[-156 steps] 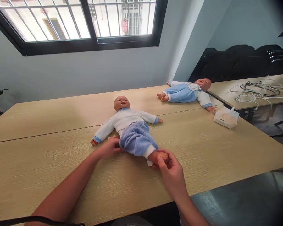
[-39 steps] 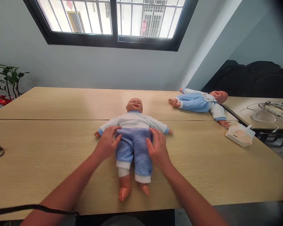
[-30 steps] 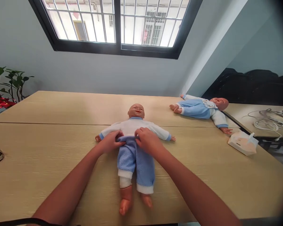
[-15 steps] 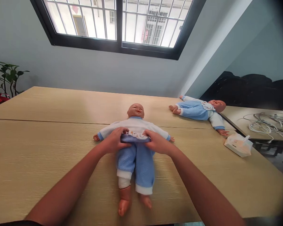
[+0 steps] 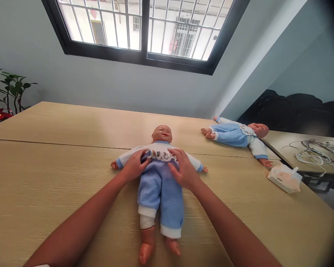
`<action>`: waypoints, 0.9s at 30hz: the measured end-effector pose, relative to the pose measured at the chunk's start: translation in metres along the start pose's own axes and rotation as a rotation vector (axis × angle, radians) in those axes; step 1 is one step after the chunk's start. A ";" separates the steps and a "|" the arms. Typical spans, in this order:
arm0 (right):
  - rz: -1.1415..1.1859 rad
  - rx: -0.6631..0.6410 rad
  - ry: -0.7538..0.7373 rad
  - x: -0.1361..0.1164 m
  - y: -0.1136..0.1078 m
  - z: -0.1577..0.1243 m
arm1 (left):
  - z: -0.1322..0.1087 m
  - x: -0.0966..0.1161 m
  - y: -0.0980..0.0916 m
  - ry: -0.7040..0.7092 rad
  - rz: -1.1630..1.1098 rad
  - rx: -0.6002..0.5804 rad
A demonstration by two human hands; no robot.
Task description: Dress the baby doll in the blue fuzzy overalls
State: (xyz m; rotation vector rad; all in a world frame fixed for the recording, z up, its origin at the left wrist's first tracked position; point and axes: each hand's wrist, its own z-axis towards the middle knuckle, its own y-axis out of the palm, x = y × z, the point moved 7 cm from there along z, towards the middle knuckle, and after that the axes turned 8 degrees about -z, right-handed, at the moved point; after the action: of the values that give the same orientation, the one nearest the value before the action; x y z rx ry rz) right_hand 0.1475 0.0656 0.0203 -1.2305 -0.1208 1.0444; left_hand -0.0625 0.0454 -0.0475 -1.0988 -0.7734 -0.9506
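A baby doll lies on its back on the table, head away from me and arms spread out. It wears a white top with blue cuffs, a printed white scalloped front and fuzzy blue trousers with white hems. My left hand pinches bunched cloth at the left of the doll's waist, between thumb and fingers. My right hand rests at the right side of the waist with fingers apart. One trouser leg sits higher, baring a white cloth band above the foot.
A second doll in similar clothes lies at the table's far right. Close by stands a tissue box. Tangled white cables lie on another table, before black chairs. A potted plant is at the far left.
The trousers' upper edge, lifted between both hands before, now lies flatter, and the printed front shows more. My right hand has loosened and spread its fingers. The view has shifted slightly.
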 end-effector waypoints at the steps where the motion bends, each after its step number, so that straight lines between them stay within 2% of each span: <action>1: -0.024 -0.021 0.048 0.004 0.005 0.006 | 0.001 -0.001 0.002 -0.014 0.020 -0.044; 3: -0.069 -0.060 0.081 0.008 0.014 0.018 | 0.002 0.000 0.003 -0.014 0.007 -0.083; 6: -0.050 -0.070 -0.030 -0.003 0.019 0.031 | 0.003 0.003 -0.005 0.013 -0.123 -0.055; 8: -0.040 0.001 -0.114 -0.011 0.015 0.031 | 0.001 0.001 -0.005 0.011 -0.223 -0.114; 11: -0.157 0.095 -0.214 -0.019 0.010 0.018 | -0.005 -0.004 -0.007 0.019 -0.257 -0.194; 13: -0.232 0.103 -0.250 -0.021 0.011 0.009 | -0.008 -0.008 -0.014 0.046 -0.209 -0.123; 16: -0.214 0.055 -0.248 -0.026 0.009 0.005 | -0.013 -0.007 -0.027 0.122 -0.102 0.091; 20: -0.160 0.000 -0.173 -0.043 0.006 0.024 | -0.022 0.008 -0.032 0.310 0.088 0.326; 22: -0.201 -0.043 -0.156 -0.052 0.012 0.040 | -0.027 0.017 -0.031 0.398 0.147 0.378; 24: -0.250 -0.143 -0.170 -0.058 0.026 0.054 | -0.030 0.022 -0.030 0.445 0.172 0.408; 27: -0.254 -0.251 -0.191 -0.057 0.044 0.066 | -0.033 0.018 -0.028 0.373 0.162 0.420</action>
State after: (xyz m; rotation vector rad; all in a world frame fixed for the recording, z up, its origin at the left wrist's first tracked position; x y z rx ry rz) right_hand 0.0509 0.0704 0.0350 -1.2980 -0.5561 0.9402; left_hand -0.0789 0.0053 -0.0300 -0.5850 -0.5341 -0.7794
